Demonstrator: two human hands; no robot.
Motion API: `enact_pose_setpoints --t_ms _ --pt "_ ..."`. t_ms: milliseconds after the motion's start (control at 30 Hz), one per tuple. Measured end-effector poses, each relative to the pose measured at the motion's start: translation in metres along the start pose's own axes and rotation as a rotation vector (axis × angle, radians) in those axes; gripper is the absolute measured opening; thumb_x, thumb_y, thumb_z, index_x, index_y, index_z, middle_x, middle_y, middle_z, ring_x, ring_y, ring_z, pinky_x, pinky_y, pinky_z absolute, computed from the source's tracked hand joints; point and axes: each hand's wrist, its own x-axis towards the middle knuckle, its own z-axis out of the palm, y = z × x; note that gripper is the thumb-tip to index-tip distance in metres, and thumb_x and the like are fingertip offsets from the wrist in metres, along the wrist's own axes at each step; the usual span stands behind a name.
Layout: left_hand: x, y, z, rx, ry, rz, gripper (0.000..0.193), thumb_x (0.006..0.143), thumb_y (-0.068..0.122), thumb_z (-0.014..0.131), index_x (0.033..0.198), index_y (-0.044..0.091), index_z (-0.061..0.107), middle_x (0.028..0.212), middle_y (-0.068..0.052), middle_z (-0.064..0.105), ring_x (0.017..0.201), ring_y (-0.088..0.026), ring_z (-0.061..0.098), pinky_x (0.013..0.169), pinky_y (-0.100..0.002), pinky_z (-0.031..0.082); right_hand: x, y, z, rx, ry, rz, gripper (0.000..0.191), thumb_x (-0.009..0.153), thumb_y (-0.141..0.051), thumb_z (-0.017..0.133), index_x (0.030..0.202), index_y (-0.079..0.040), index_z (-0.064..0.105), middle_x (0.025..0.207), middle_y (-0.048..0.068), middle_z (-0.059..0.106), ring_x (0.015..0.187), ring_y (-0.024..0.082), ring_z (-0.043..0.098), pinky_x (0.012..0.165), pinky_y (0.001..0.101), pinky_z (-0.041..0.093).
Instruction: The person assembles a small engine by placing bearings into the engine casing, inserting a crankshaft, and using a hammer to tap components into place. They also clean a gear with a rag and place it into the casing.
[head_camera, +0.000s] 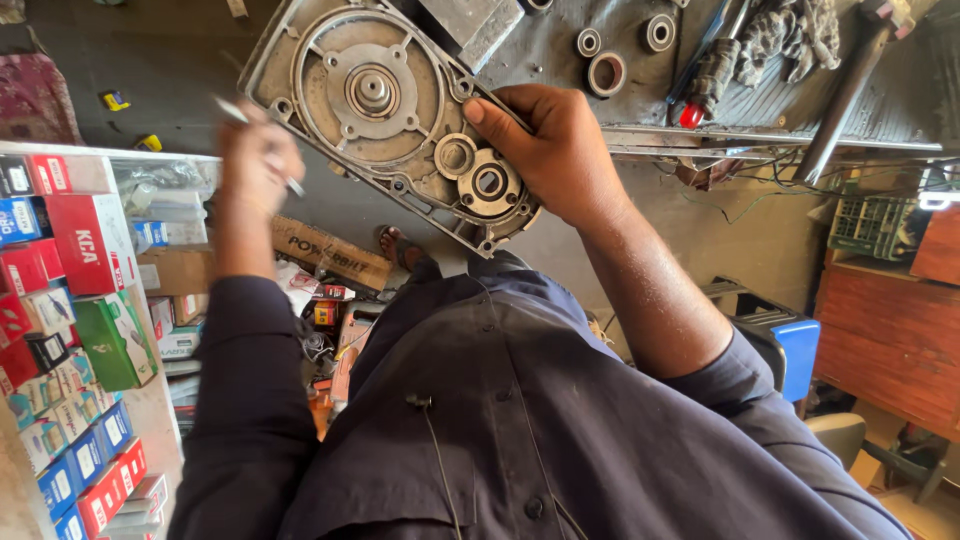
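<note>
So here's where things are standing. The right hand (555, 150) is gripping a cast aluminium gear housing cover (385, 115), fingers wrapped tight over its edge at about 3 o'clock, holding it tilted up off the bench (800, 100), with its upper end out at 12 o'clock seemingly resting on the bench edge. The left hand (255, 160) is sitting at 9 o'clock of the cover, fingers pinched shut around a thin metal tool (235, 112), maybe a pick or small screwdriver, but it's blurred so I can't say exactly which. The tip is hovering just beside the cover's rim, not clearly touching.

Progress-wise, I'd guess we're mid-strip or mid-clean:
- The cover is already off whatever machine it belongs to.
- One bearing (489, 182) is sitting in its seat at the lower end, and the seat right next to it looks empty.
- The centre hub with its stub shaft (373, 90) is in place.
- Three loose rings or bushings (606, 72) are lying on the bench at 1 o'clock, well apart from the cover, so some parts are looking pulled already.

What's left, judging by this: the seated bearing and the hub aren't out, and nothing is looking reassembled. A red-tipped tool (700, 85) and a work glove (790, 35) are lying untouched further along the bench.
</note>
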Motion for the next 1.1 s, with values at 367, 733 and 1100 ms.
enact_pose_setpoints --t_ms 367,733,1100 --pt "-0.119 0.05 0.093 0.299 -0.44 0.763 0.021 0.103 0.017 0.067 0.094 0.003 0.054 0.078 -0.005 0.058 0.056 -0.009 0.049 0.041 -0.024 0.038 0.002 0.0 0.002 0.047 -0.002 -0.001 0.034 0.102 -0.028 0.07 0.103 0.006 0.075 0.078 -0.003 0.071 0.068 -0.001 0.059 0.056 0.0203 0.05" --pt "-0.084 -0.073 0.056 0.921 -0.449 0.634 0.029 0.089 0.012 0.062 0.112 -0.002 0.072 0.104 -0.024 0.073 0.096 -0.03 0.073 0.081 -0.042 0.059 0.008 -0.004 -0.002 0.014 -0.017 -0.004 0.033 0.103 -0.027 0.07 0.099 0.005 0.074 0.074 -0.004 0.068 0.065 -0.001 0.055 0.054 0.0209 0.045" --pt "-0.052 -0.029 0.032 0.633 -0.067 0.029 0.018 0.091 0.023 0.073 0.088 0.01 0.061 0.069 -0.003 0.059 0.056 -0.015 0.05 0.05 -0.031 0.041 0.009 0.007 -0.003 0.007 -0.02 -0.026 0.033 0.107 -0.025 0.071 0.093 0.005 0.071 0.075 -0.005 0.062 0.066 0.0 0.05 0.054 0.0215 0.04"
